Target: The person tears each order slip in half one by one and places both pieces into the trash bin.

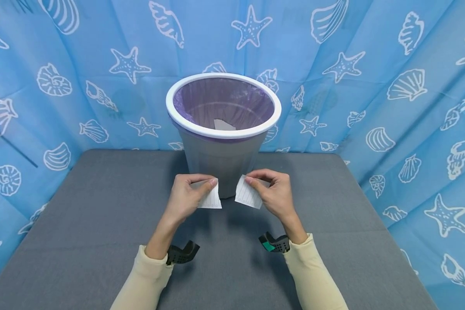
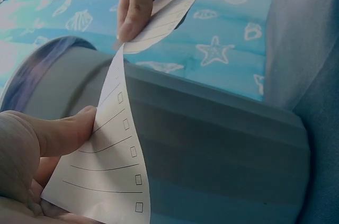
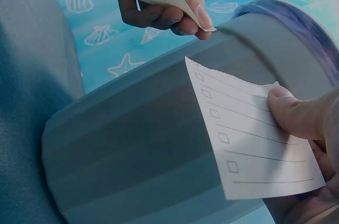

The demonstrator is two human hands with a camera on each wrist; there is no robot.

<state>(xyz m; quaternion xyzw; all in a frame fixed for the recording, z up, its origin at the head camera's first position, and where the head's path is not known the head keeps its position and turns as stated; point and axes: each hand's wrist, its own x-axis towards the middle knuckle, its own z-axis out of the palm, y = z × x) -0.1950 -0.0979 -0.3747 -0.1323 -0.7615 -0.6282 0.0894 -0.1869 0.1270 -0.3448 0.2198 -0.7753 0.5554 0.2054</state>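
Observation:
Two pieces of lined white paper with small printed checkboxes are held up in front of the bin, a gap between them in the head view. My left hand (image 1: 187,196) pinches the left paper piece (image 1: 212,199) between thumb and fingers near its top. My right hand (image 1: 273,191) pinches the right paper piece (image 1: 248,194) the same way. The edges facing each other look uneven, and in the right wrist view the right piece's upper edge (image 3: 238,78) is ragged. Behind both hands stands a grey trash bin (image 1: 221,159) with a white rim and a purple liner (image 1: 232,97).
Inside the bin lies a white scrap (image 1: 224,125). The bin stands at the back of a grey cloth-covered table (image 1: 120,224). A blue curtain (image 1: 213,26) with white shells and starfish hangs behind and along the sides. Black straps with devices sit at both wrists.

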